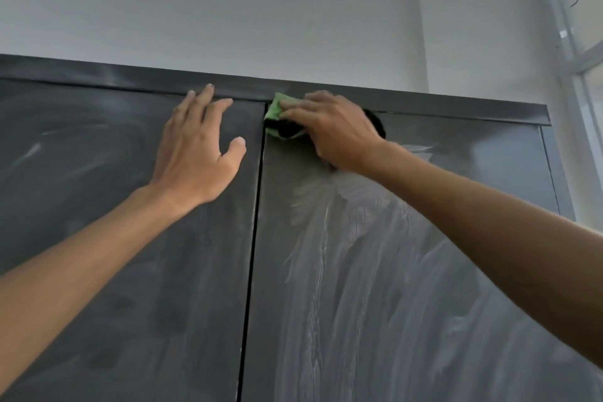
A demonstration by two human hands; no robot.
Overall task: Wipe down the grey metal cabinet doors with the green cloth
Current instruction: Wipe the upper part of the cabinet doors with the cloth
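The grey metal cabinet fills the lower two thirds of the frame, and its two flat doors meet at a dark vertical gap [257,206] slightly left of the centre. The small green cloth [273,109] is at the top centre. It is bunched at the upper inner corner of the right door [408,271], just under the dark top rail [440,106] and just beside the gap.

The right hand [332,130] lies over the cloth with stretched fingers and presses it on the metal. It is not clenched, and the thumb is hidden. The left hand [195,147] is spread flat on the left door [107,238]. It holds nothing, and its fingertips reach the rail.

I judge the work is in the middle. The right door has many pale, wet-looking streaks in the lower right of the frame, and the left door has only weak cloudy marks.

What could go wrong from here:

- The loose edge of the cloth could catch in the gap or under the lip of the rail if the stroke goes more to the left.
- The flat hand does not grip the cloth, so it may slide out from under the fingers.
- The streaks may dry as marks if they are not wiped again.
- The bare left palm may leave prints on its door.
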